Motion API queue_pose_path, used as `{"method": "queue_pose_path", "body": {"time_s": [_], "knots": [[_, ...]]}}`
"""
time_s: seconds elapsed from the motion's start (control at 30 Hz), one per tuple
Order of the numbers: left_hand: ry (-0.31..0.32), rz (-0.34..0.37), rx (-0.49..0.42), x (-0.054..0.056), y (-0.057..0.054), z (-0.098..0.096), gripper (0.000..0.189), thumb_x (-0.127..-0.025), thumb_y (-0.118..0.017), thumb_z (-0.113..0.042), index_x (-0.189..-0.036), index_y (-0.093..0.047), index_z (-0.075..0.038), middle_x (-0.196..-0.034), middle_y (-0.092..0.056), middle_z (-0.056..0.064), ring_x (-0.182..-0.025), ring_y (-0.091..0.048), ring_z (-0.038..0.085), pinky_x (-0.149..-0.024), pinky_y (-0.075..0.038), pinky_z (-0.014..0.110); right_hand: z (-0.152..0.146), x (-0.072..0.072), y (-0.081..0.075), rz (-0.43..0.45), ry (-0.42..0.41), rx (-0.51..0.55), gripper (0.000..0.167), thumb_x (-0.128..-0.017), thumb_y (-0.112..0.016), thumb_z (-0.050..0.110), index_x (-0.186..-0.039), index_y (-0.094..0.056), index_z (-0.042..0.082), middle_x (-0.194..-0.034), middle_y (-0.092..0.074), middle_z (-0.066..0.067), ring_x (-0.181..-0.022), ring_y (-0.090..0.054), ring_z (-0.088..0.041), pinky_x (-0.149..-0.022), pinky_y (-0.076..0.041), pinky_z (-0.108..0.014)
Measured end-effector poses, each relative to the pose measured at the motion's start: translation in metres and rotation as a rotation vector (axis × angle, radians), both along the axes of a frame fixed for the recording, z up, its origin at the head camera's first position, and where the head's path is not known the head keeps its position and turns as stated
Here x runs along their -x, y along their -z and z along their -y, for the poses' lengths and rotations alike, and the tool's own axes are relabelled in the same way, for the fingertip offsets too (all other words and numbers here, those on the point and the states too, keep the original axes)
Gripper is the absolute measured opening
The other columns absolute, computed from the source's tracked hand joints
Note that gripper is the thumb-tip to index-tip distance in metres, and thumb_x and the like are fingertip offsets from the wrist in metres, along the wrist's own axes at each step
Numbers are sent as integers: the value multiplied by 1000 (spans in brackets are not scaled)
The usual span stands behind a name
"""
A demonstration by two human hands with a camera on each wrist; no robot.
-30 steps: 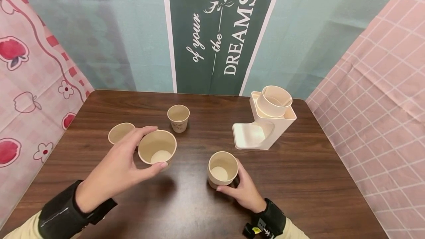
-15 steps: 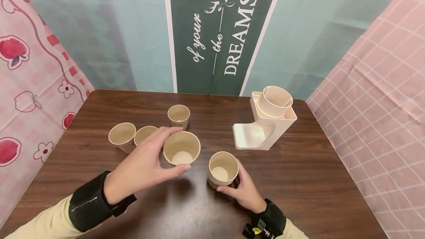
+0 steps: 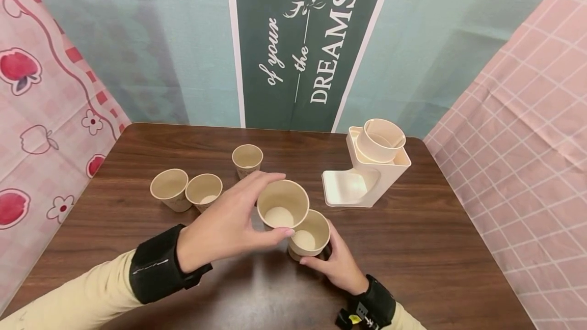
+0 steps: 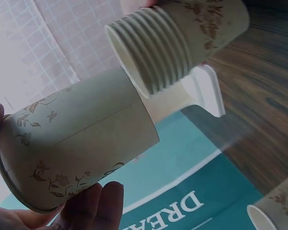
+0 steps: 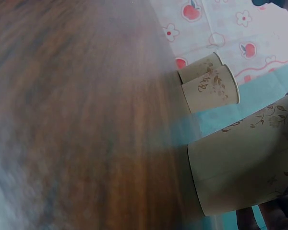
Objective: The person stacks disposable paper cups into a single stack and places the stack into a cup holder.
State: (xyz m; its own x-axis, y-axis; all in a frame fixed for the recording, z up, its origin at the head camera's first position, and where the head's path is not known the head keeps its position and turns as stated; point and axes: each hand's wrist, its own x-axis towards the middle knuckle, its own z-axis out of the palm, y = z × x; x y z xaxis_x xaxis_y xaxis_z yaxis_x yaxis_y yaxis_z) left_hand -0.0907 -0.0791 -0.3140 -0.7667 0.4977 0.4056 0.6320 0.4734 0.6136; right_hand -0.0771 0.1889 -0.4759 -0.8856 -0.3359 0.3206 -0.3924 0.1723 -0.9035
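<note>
Brown wood table, cloths hung around it. Held cup is raised near table center, mouth toward the head camera, overlapping the stack in that view. Left hand has it in a wide grip at the rim end, thumb on the near side, fingers on the far side. Left wrist view: cup's base end just beside the stack's mouth; touching or not, can't tell. Floral print on its side.

Stack = several nested cups, many rims showing in left wrist view, same print. Right hand holds it from the right, thumb in front, fingers mostly hidden behind. Its base is at or barely over the table, can't tell which.

Farther out: two cups, left cup and inner cup, side by side, upright, inner one partly behind the left hand. Back cup upright beyond the left hand, its lower part covered. Cream stand at back right, round holder on top.

Black bands on both wrists, pale yellow sleeves. Behind: blue-green cloth with dark panel, white "DREAMS" lettering, deer head. Pink apple-print cloth left, pink grid cloth right.
</note>
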Motion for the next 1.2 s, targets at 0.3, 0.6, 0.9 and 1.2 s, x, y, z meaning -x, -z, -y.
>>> {"method": "queue_pose_path", "body": {"time_s": [0.3, 0.6, 0.9, 1.2], "knots": [[69, 64, -44, 7, -5, -25, 77, -81, -83, -41, -143, -53, -8, -124, -60, -2, -106, -60, 12, -93, -52, 32, -1, 0, -2, 10, -14, -4, 94, -76, -85, -7, -154, -37, 14, -144, -52, -13, -127, -53, -14, -106, -42, -22], [114, 118, -43, 11, 1, -43, 78, -79, -85, -42, -143, -53, -11, -122, -60, -5, -106, -60, 9, -93, -52, 28, -2, -2, -2, 40, -45, 6, 80, -83, -81, -3, -150, -40, 12, -142, -53, -11, -127, -54, -13, -105, -44, -23], [104, 102, -18, 12, 12, -46, 75, -80, -84, -43, -141, -54, -11, -121, -61, -4, -104, -61, 10, -89, -53, 29, -3, -1, -1, 32, -66, 16, 80, -84, -80, -3, -151, -39, 11, -142, -52, -13, -127, -54, -14, -104, -47, -25], [95, 101, 8, 13, 27, -50, 77, -79, -85, -44, -141, -54, -10, -121, -61, -4, -104, -61, 11, -91, -53, 30, -3, -1, 0, 18, -59, 9, 78, -83, -80, -5, -149, -41, 9, -139, -54, -15, -126, -54, -15, -104, -46, -26]]}}
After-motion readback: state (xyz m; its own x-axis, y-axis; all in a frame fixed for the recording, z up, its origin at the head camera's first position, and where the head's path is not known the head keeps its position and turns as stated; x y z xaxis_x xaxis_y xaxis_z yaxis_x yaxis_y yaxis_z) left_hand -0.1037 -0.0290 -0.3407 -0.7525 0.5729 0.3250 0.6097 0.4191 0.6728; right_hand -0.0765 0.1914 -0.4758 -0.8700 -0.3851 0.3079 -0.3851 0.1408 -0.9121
